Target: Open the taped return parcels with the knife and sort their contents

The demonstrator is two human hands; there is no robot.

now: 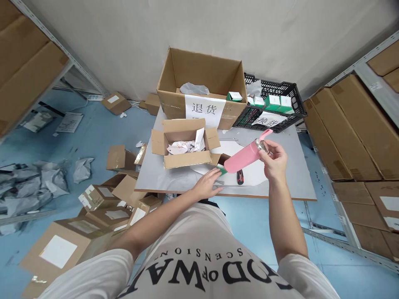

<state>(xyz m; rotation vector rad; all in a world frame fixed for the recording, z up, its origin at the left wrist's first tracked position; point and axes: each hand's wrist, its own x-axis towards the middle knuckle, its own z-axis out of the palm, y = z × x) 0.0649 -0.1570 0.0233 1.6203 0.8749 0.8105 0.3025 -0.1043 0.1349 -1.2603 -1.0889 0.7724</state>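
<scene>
A pink bottle with a metal lid and a pink carry loop is tilted above the table, its base toward the left. My right hand has its fingers closed around the lid end. Below the bottle's base, a small green box with a raised brown flap stands on the table, partly hidden by the bottle and my fingers. My left hand rests its outstretched fingers against this box, thumb apart. A red and black cutter lies just right of the box on white paper.
An open carton with crumpled paper stands left on the table. Behind are a large labelled carton and a black crate with green-and-white boxes. Cartons crowd the floor at left; shelves with boxes stand right.
</scene>
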